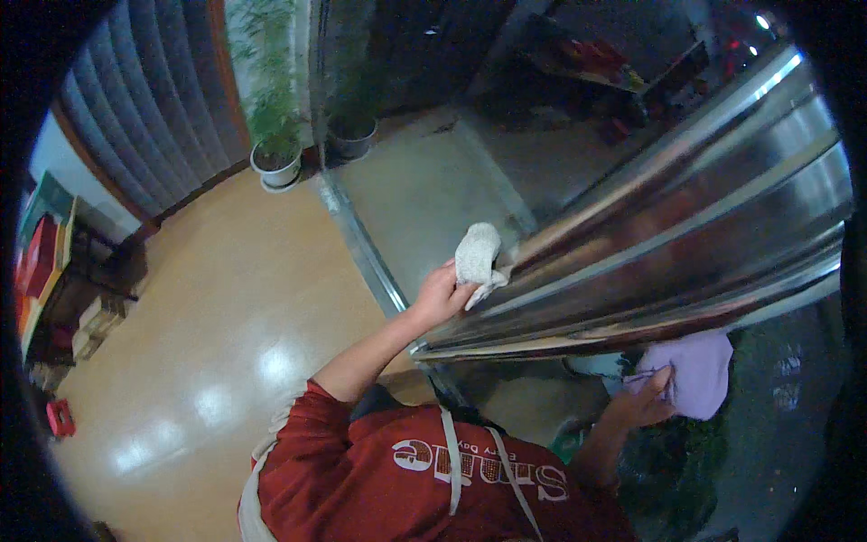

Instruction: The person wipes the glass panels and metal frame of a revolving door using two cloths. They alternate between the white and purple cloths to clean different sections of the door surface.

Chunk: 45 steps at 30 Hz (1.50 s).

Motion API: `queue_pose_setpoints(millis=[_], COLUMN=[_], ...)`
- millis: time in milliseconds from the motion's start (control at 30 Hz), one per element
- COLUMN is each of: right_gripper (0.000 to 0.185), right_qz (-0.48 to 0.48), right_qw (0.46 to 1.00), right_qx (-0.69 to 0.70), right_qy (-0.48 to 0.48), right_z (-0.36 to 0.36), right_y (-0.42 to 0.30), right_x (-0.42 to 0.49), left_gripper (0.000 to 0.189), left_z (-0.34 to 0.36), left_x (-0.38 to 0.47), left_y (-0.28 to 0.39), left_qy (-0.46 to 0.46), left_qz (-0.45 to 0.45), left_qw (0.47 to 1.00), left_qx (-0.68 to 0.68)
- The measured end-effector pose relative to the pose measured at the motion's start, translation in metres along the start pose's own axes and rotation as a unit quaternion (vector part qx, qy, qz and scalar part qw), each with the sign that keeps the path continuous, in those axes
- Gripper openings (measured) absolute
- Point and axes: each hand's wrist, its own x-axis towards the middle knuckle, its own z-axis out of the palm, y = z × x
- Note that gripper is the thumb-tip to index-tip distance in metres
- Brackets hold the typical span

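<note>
My left hand (443, 291) holds a whitish textured cloth (477, 254) against the lower-looking part of a shiny metal door frame (630, 251) near the middle of the view. My right hand (650, 400) grips a lavender cloth (694, 376) at the right, on the other side of the frame, close to its edge. The fingers of that hand are partly dim and hidden by the cloth. The frame runs from the centre to the upper right, with reflections along its polished bars.
A metal floor track (366, 247) crosses the floor. Beyond it, a potted plant (276, 162) stands by grey vertical blinds (142, 101). At the far left are a table with red things (40, 257), a wooden crate (98, 325) and a small red stool-like object (61, 417).
</note>
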Motion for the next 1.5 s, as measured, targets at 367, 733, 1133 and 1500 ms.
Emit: queue_pose_setpoints(millis=[367,733,1133,1500], right_gripper=[0.051,0.046,0.042,0.042], right_qz=[0.208,0.239,0.248,0.172], right_qw=[0.96,0.954,0.962,0.975], right_qx=[0.153,0.152,0.119,0.13], right_qy=[0.104,0.098,-0.001,-0.054], right_z=[0.025,0.022,0.015,0.016], right_y=[-0.111,-0.115,-0.102,-0.09], right_x=[0.01,0.007,-0.015,-0.016], left_gripper=[0.025,0.028,0.024,0.027], left_z=[-0.057,-0.003,-0.036,0.034], left_x=[0.234,0.186,0.111,0.21], left_y=[0.122,0.066,0.069,0.319], left_qy=[0.048,0.0,0.109,0.078], left_qz=[0.383,0.428,0.196,0.35], left_qw=[0.921,0.901,0.973,0.93], left_qx=[0.052,0.063,-0.056,0.076])
